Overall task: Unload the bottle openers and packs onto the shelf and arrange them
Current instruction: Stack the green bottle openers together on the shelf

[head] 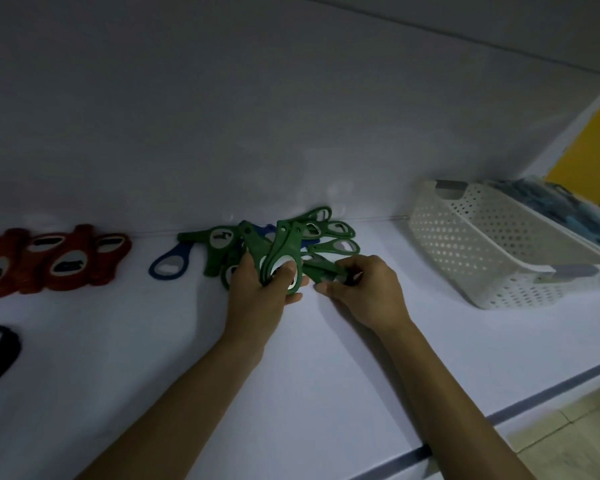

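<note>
Green bottle openers (284,242) — flat, stiff, likely light and slick. Your left hand (260,292) clasps several by the ring ends — hold there; your right hand (364,289) pinches another.

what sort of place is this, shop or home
Probably a shop or stockroom: a long white shelf holds many identical red openers and green openers grouped by colour, beside a white basket.
</note>
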A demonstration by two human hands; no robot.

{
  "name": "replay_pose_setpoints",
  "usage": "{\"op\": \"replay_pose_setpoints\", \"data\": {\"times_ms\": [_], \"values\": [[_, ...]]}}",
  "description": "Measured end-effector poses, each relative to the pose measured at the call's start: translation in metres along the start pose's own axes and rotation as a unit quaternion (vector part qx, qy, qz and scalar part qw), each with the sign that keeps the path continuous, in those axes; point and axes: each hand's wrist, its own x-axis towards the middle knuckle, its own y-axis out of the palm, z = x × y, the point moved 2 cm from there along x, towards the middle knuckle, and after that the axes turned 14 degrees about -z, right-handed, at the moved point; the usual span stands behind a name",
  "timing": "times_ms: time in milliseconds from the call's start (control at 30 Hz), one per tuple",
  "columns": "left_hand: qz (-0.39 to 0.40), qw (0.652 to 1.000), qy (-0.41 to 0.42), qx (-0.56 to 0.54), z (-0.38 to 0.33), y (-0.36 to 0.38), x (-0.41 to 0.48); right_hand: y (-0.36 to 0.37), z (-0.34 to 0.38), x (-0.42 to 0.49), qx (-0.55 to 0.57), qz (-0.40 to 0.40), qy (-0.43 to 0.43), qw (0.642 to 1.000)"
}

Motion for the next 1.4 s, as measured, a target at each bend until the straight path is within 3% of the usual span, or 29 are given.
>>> {"op": "replay_pose_setpoints", "data": {"times_ms": [200, 267, 367, 433, 533, 633, 700, 767, 833, 933, 1000, 1100, 1200, 1300, 1367, 1400], "values": [[-0.011, 1.0, 0.007, -0.016, 0.002, 0.001, 0.002, -0.002, 0.002, 0.0, 0.017, -0.069, -0.026, 0.997], [-0.012, 1.0, 0.007, -0.017, 0.002, 0.002, 0.002, -0.007, 0.007, 0.0, 0.2, -0.087, 0.021, 0.976], [-0.012, 0.999, -0.002, -0.032, 0.001, 0.003, 0.003, -0.018, 0.011, 0.0, 0.411, -0.1, 0.109, 0.9], [-0.001, 1.0, 0.012, -0.026, 0.0, 0.003, 0.002, -0.019, 0.014, -0.001, 0.469, -0.066, 0.138, 0.87], [0.056, 0.995, 0.076, 0.035, 0.0, 0.005, -0.004, -0.011, 0.022, -0.006, 0.492, 0.037, 0.127, 0.86], [0.068, 0.986, 0.121, 0.094, 0.004, 0.006, -0.006, -0.006, 0.028, -0.012, 0.493, 0.085, 0.108, 0.859], [0.028, 0.986, 0.127, 0.1, 0.008, 0.002, -0.001, -0.006, 0.023, -0.01, 0.474, 0.029, 0.113, 0.873], [0.001, 0.989, 0.114, 0.09, 0.008, 0.0, 0.002, -0.009, 0.017, -0.007, 0.337, -0.049, 0.049, 0.939], [-0.014, 0.991, 0.109, 0.078, 0.007, 0.0, 0.003, -0.006, 0.013, -0.01, 0.14, -0.052, -0.037, 0.988], [-0.03, 0.993, 0.101, 0.06, 0.004, 0.001, 0.002, 0.005, 0.011, -0.014, -0.075, 0.002, -0.13, 0.989], [-0.033, 0.995, 0.082, 0.042, 0.005, 0.002, 0.004, 0.006, 0.013, -0.012, -0.073, 0.005, -0.131, 0.989], [-0.022, 0.995, 0.086, 0.054, 0.007, 0.002, 0.004, 0.001, 0.006, -0.004, 0.076, 0.05, 0.015, 0.996], [0.004, 0.992, 0.1, 0.077, 0.009, 0.003, 0.003, -0.008, 0.003, -0.003, 0.276, 0.021, 0.153, 0.949], [0.009, 0.991, 0.112, 0.078, 0.009, 0.003, 0.002, -0.009, 0.012, -0.004, 0.475, 0.034, 0.248, 0.844], [0.005, 0.986, 0.14, 0.086, 0.007, 0.002, 0.0, -0.005, 0.019, -0.008, 0.527, 0.073, 0.267, 0.804], [0.008, 0.985, 0.149, 0.088, 0.007, 0.003, 0.0, -0.002, 0.022, -0.01, 0.523, 0.088, 0.261, 0.807]]}}
